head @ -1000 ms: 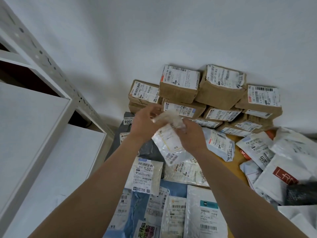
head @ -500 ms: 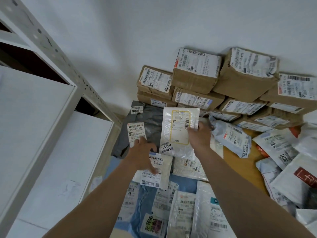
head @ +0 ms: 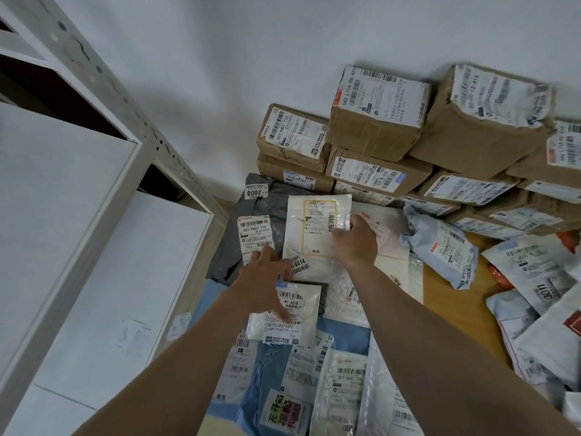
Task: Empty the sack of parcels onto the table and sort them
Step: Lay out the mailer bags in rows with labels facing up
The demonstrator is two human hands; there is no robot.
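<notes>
Pinches the white mailer (head: 314, 243) at its right edge with the right hand (head: 355, 243), thumb on the yellow-bordered label. Holds that mailer flat over the grey mailer (head: 229, 256), just in front of the stacked cardboard boxes (head: 377, 130). Spreads the left hand (head: 264, 278), fingers (head: 267, 251) straight, over the grey mailer and a small white packet (head: 306, 309), thumb across the packet's label. Shows more labelled mailers overlapping on the wooden surface (head: 456, 309) to the right and nearer the camera. Shows a white shelf rack (head: 63, 184) at the left, beside the white wall (head: 251, 42).
</notes>
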